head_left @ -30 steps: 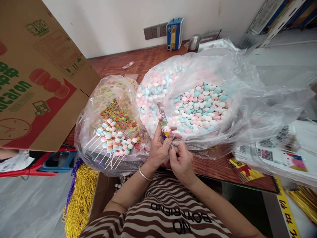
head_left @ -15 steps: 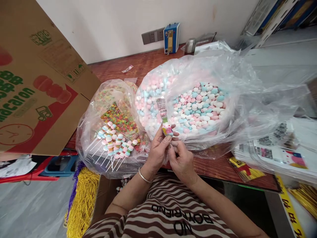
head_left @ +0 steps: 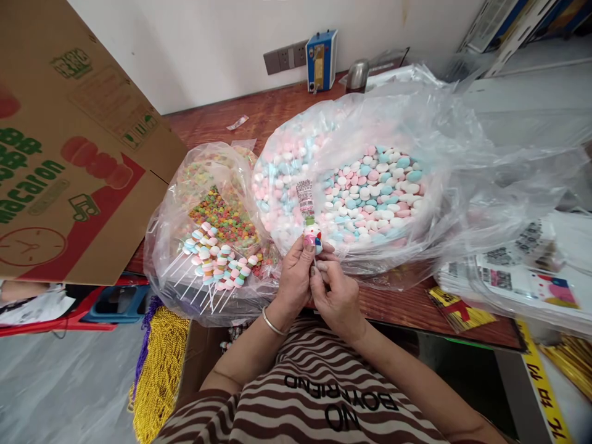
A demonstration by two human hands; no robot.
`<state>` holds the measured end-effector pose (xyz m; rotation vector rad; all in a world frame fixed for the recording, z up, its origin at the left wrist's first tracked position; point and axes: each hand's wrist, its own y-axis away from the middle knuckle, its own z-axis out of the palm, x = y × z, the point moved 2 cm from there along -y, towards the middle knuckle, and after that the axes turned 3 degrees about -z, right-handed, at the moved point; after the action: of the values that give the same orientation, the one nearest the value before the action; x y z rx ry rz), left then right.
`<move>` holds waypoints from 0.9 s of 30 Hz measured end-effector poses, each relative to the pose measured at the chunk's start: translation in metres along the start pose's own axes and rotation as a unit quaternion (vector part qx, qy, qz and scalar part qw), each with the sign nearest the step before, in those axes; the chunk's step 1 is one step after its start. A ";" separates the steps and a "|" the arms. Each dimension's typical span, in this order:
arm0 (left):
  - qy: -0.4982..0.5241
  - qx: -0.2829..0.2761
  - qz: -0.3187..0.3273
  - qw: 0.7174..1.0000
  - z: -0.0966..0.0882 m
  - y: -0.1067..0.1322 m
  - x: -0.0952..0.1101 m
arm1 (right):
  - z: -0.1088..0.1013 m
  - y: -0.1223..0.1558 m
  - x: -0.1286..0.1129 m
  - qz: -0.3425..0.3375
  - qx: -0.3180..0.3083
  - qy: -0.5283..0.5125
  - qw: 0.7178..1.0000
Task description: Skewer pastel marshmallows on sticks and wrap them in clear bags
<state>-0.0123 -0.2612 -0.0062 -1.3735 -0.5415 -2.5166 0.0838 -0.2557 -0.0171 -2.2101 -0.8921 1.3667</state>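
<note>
My left hand (head_left: 296, 277) is closed around a wrapped candy stick (head_left: 308, 213), a clear printed sleeve standing upright with a colourful piece at its base. My right hand (head_left: 337, 295) pinches the lower end of the same stick, right against the left hand. Both hands are at the table's front edge, just before a big clear bag of pink, blue and white candies (head_left: 370, 185). To the left a smaller bag (head_left: 208, 209) holds several finished candy skewers (head_left: 215, 262) and small multicoloured candy.
A tilted cardboard box (head_left: 69, 148) stands at the left. Printed wrappers in plastic (head_left: 518, 271) lie at the right, with yellow twist ties (head_left: 457, 314) nearby. Gold ties (head_left: 160, 364) hang below the wooden table (head_left: 259, 117). A blue device (head_left: 320, 60) stands by the wall.
The hands have stayed together on the stick; the sleeve now stands more upright and sits slightly higher over the big bag. The view shifted a little.
</note>
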 end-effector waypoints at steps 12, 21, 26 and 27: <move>0.004 -0.031 0.035 0.999 -0.014 -0.006 0.001 | -0.001 -0.006 0.003 -0.161 0.008 0.182 0.970; 0.060 0.017 0.023 0.998 -0.010 -0.003 -0.001 | 0.009 -0.001 0.000 -0.197 -0.038 0.162 0.966; 0.049 0.049 0.034 0.997 -0.017 -0.009 0.000 | -0.009 -0.016 -0.003 -0.135 -0.088 0.077 0.984; 0.047 0.044 0.035 0.997 -0.018 -0.009 0.000 | -0.013 -0.021 -0.002 -0.116 -0.075 0.068 0.988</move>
<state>-0.0298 -0.2605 -0.0171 -1.2160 -0.5691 -2.4560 0.0884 -0.2422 0.0027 -2.1942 -1.1937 1.0601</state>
